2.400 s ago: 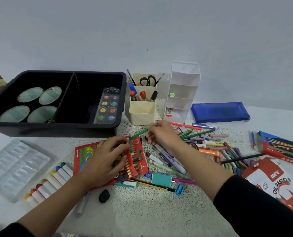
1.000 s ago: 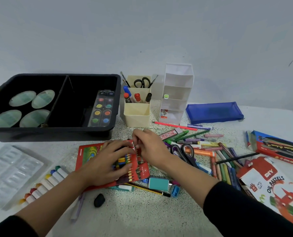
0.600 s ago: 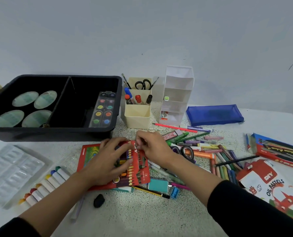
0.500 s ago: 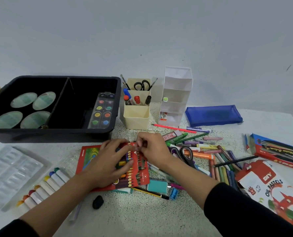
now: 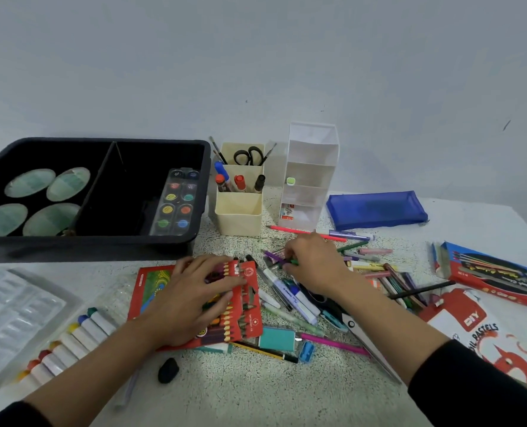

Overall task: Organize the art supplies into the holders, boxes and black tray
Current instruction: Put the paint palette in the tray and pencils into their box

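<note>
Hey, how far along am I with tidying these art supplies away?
Early on. Done: the watercolor palette lies in the black tray, markers and scissors stand in the cream holder. In hand: the left hand presses the red pencil box while the right hand pinches a green pencil. Left: loose pens, paint sticks, sharpener on the table.

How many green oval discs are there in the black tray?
4, all in the left compartment of the black tray: back-left disc, back-right disc, front-left disc, front-right disc. None appears hidden.
</note>
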`<act>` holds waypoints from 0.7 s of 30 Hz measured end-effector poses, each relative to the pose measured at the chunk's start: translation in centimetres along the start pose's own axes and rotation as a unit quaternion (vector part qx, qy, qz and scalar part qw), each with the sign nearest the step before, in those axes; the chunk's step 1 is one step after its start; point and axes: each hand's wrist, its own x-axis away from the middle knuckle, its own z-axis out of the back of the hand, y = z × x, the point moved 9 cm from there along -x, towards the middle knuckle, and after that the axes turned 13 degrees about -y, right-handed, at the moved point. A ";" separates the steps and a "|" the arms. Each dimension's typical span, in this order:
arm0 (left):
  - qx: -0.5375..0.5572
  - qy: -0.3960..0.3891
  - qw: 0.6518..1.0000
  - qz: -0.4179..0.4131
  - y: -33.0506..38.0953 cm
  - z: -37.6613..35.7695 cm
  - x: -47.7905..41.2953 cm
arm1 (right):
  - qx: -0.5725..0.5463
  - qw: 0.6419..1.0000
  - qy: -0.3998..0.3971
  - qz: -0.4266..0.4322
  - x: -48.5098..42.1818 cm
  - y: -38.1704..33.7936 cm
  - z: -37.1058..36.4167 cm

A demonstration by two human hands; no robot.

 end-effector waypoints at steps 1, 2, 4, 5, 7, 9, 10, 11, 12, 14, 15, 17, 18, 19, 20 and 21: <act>0.004 0.003 1.000 0.000 0.0 0.1 0.0 | -0.001 1.000 0.011 -0.003 0.0 -0.1 0.1; 0.007 0.008 1.000 -0.001 0.0 0.1 0.0 | -0.002 1.000 0.019 -0.004 0.0 -0.1 0.1; 0.014 0.021 1.000 -0.002 0.0 0.3 0.2 | -0.006 1.000 0.026 0.003 0.0 -0.4 0.1; 0.023 0.031 0.999 -0.001 -0.1 0.4 0.3 | -0.011 0.999 0.040 0.013 0.0 -0.7 0.3; 0.047 0.054 0.997 0.005 -0.3 0.8 0.6 | -0.037 0.994 0.093 0.053 0.4 -1.5 1.5; 0.059 0.064 0.996 0.006 -0.3 1.0 0.7 | -0.085 0.977 0.152 0.119 1.1 -2.8 3.3; 0.058 0.063 0.996 0.005 -0.3 1.0 0.7 | -0.114 0.967 0.171 0.153 1.5 -3.7 4.2; 0.056 0.062 0.996 0.004 -0.3 1.0 0.6 | -0.140 0.956 0.185 0.182 2.0 -4.6 5.1; 0.054 0.062 0.997 0.004 -0.3 1.0 0.6 | -0.167 0.945 0.195 0.204 2.6 -5.4 5.9; 0.053 0.062 0.997 0.004 -0.3 1.0 0.6 | -0.242 0.921 0.207 0.223 3.3 -6.3 7.0; 0.052 0.062 0.997 0.003 -0.3 1.0 0.6 | -0.295 0.908 0.203 0.216 3.3 -6.3 7.1; 0.052 0.063 0.997 0.000 -0.2 1.1 0.5 | -0.420 0.871 0.180 0.181 3.1 -5.4 6.3; 0.053 0.064 0.997 -0.001 -0.2 1.1 0.5 | -0.479 0.846 0.173 0.156 2.9 -4.6 5.6; 0.056 0.064 0.996 -0.003 -0.2 1.1 0.5 | -0.529 0.822 0.169 0.127 2.9 -3.7 4.6; 0.058 0.064 0.996 -0.004 -0.2 1.1 0.5 | -0.568 0.801 0.165 0.097 2.9 -2.8 3.6; 0.059 0.064 0.996 -0.005 -0.3 1.1 0.5 | -0.595 0.784 0.162 0.070 3.0 -2.0 2.7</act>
